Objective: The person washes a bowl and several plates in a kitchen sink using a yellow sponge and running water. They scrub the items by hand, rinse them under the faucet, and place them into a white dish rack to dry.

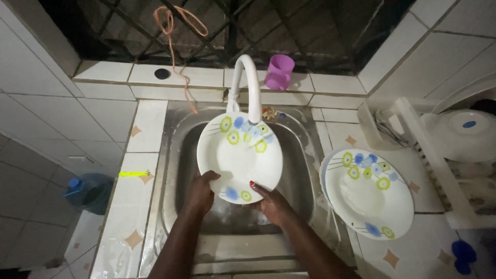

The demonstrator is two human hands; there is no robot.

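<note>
My left hand (200, 192) grips the lower left rim of the plate (239, 157), thumb over the front, fingers curled behind it. My right hand (272, 203) pinches the bottom rim from the right, thumb w/ a red nail pressed on the front face, rest of the fingers tucked under. Both hands closed on the plate, none spread.

Plate is white w/ green rings & blue blobs, tilted up to face me, held over the middle of the sink (302, 155). Its top edge sits right under the tap (249, 88) mouth; the white spout curves down in front of the plate's upper rim. Can't tell if water runs.

Sink is steel, set in a white tile counter (147, 129). On the counter just right of the sink lies a stack of plates (369, 192), same pattern, top one face up, one edge hanging over the sink's rim. Farther right a white rack (434, 160) w/ a white lid (465, 135) in it. Purple cup (279, 71) stands on the ledge behind the tap, near the window grille. Orange string (178, 62) hangs from the grille down to the ledge. Yellow strip (133, 174) lies on the counter left of the sink. Blue jug (89, 191) on the floor, well left.
</note>
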